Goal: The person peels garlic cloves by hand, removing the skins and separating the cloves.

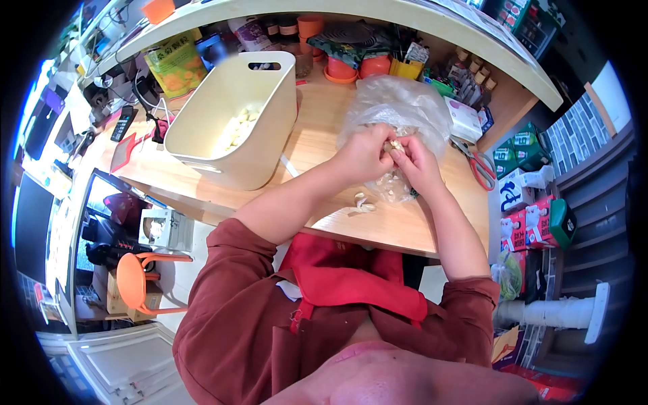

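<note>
My left hand (366, 156) and my right hand (417, 164) meet over the front of a clear plastic bag (405, 101). Both are closed, fingertips pressed together around a small pale garlic clove (395, 144). Papery bits show inside the bag below my fingers. On the wood just in front lie several garlic skins (363, 204). To the left stands a tall cream bin (236, 158) with a handle slot, and peeled garlic cloves (241, 127) rest on its bottom.
Red-handled scissors (482, 169) lie at the table's right edge. A red plastic tool (123, 152) and a black remote (123, 123) are at the left. Behind, a shelf overhangs jars, orange pots (375, 66) and a yellow-green packet (175, 64). An orange stool (133, 282) stands lower left.
</note>
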`<state>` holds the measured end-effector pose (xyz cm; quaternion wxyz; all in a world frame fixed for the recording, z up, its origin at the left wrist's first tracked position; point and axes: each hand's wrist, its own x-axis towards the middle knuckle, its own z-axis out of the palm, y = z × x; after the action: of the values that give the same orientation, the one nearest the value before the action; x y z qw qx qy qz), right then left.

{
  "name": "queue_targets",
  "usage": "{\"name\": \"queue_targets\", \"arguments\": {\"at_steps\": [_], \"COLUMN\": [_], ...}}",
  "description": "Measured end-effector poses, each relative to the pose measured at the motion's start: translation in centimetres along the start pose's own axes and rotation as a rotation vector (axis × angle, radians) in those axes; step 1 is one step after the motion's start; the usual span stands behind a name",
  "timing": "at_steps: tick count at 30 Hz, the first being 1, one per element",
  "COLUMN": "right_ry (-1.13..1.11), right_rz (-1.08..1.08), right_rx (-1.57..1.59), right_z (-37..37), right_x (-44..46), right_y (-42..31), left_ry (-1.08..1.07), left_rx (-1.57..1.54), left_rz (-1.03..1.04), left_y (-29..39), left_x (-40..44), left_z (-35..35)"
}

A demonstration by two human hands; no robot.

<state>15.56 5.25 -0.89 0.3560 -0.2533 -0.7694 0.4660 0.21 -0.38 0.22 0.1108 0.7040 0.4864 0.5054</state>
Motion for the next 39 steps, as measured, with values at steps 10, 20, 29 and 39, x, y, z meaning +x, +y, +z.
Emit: {"name": "queue_targets", "arguments": {"at_steps": [10,20,29,39], "right_ry": [-0.014,0.037,-0.361,-0.349], "right_rz": [0.029,0.123,-0.017,0.042], "right_rx": [-0.073,0.093,-0.540,-0.430], "right_z": [0.1,-0.9,-0.1,-1.4], "right_x": [-0.1,-0.4,-1.2,-0.6], "right_y": [0.1,-2.1,-2.7,-2.3], "left_ry": [0.036,0.120,0.011,-0.083], "left_rx": [0.179,-0.061,-0.364,-0.699], "left_rz": [0.126,-0.054,-0.342,-0.413], "left_y": [-0.2,-0.2,-0.6,-1.0], "left_x": [-0.2,0.3,0.7,1.0], "left_z": [0.1,-0.4,-0.4,-0.4]}}
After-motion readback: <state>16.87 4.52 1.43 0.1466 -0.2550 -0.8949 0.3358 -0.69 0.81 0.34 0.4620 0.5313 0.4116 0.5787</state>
